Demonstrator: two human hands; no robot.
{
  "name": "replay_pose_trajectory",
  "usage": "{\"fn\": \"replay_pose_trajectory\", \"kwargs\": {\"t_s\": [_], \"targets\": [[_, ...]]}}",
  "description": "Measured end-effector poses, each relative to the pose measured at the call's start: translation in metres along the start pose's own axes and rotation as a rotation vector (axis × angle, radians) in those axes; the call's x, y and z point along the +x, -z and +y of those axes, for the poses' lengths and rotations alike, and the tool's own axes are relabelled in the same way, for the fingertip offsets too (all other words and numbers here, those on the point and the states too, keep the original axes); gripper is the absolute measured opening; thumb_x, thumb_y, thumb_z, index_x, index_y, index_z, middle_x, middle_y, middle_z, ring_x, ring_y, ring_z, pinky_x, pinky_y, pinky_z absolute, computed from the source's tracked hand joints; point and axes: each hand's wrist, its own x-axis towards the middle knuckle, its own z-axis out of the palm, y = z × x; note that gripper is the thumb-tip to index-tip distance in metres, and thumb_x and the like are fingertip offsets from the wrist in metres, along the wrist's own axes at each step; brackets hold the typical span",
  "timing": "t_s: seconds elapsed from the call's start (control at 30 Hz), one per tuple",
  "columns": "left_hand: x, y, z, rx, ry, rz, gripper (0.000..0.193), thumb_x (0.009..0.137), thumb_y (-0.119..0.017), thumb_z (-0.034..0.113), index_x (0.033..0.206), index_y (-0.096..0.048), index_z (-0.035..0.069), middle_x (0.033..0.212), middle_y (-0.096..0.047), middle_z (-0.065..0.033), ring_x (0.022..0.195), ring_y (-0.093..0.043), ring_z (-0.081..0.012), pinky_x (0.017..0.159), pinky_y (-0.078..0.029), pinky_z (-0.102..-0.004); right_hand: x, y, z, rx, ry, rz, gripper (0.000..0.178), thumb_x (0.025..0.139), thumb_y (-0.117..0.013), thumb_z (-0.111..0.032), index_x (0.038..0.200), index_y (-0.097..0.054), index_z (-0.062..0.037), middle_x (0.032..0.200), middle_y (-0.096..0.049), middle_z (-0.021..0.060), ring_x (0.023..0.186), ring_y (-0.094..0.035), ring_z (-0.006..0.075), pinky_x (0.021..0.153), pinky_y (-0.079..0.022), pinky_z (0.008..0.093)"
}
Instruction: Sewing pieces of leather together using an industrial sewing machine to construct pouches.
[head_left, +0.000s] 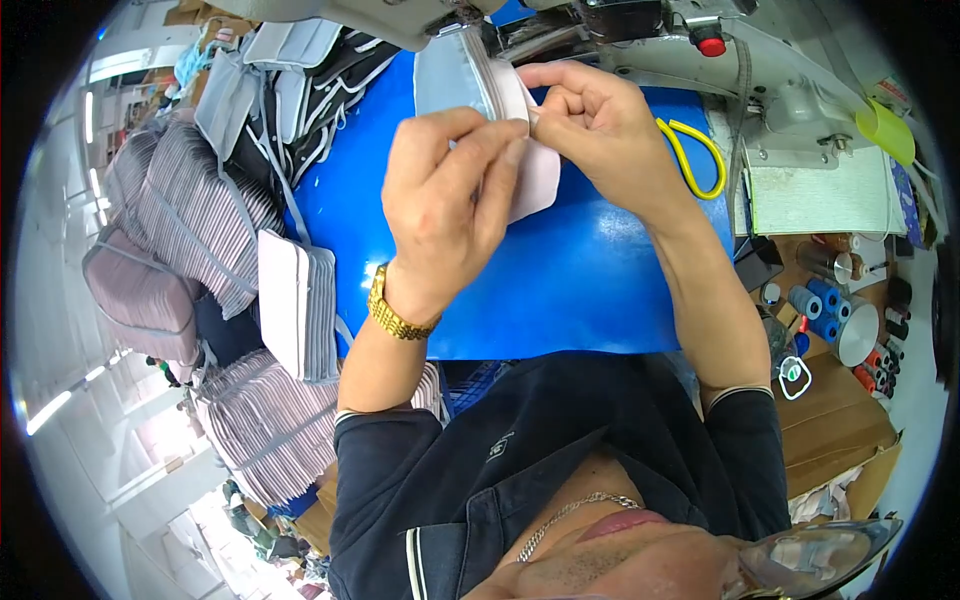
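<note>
My left hand (445, 195), with a gold watch (400, 312) at its wrist, pinches the edge of a fabric panel. The fabric panel (538, 180) is pale pink on its lower part, with a grey-blue face and a layered edge strip higher up. Close by on the right, my right hand (600, 120) has thumb and fingers closed on the pale strip along the panel's edge. What lies right between those fingertips is partly hidden. Above both hands is a sewing machine (590, 22), and the panel's top end reaches beneath it. Blue sheeting (540, 290) covers the worktable below.
Strapped stacks of pinkish panels (180, 210) fill the left side, beside a smaller white-and-grey stack (295, 305). Grey panels with black trim (290, 85) lie behind. A yellow loop handle (712, 170) rests right of my right hand. Blue thread spools (822, 310) stand further right.
</note>
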Motion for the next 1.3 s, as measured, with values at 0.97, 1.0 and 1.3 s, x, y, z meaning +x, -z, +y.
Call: {"fn": "replay_pose_trajectory", "kwargs": {"t_s": [0.97,1.0,1.3], "targets": [[-0.024,-0.018,-0.055,0.083,-0.147,0.151,0.05,0.077,-0.071,0.001,0.126,-0.061,0.007,0.128,-0.058,-0.0177,0.101,-0.062,-0.0298,0.083,-0.05,-0.0355,-0.014,-0.049,0.007,0.305,0.014,0.113,0.024,0.096,-0.054,-0.014,0.107,-0.067,0.0027,0.097,-0.069,0.005,0.086,-0.061,0.0071,0.076,-0.048,0.0226],[-0.02,-0.013,-0.059,0.114,-0.2,0.103,0.05,0.077,-0.07,0.001,0.126,-0.062,0.008,0.129,-0.058,-0.0169,0.1,-0.062,-0.0296,0.084,-0.051,-0.0356,-0.015,-0.048,0.003,0.302,0.014,0.113,0.024,0.096,-0.054,-0.014,0.107,-0.067,0.0027,0.097,-0.069,0.005,0.086,-0.061,0.0071,0.076,-0.048,0.0226],[0.01,0.015,-0.051,0.51,-0.528,-0.121,0.036,0.075,-0.066,0.01,0.11,-0.07,0.009,0.116,-0.064,-0.0015,0.106,-0.059,-0.0215,0.081,-0.043,-0.0352,0.001,-0.037,0.034,-0.292,-0.141,0.216,0.039,0.089,-0.066,-0.031,0.072,-0.071,0.0042,0.066,-0.07,0.013,0.061,-0.069,0.0182,0.057,-0.053,0.0305]]}}
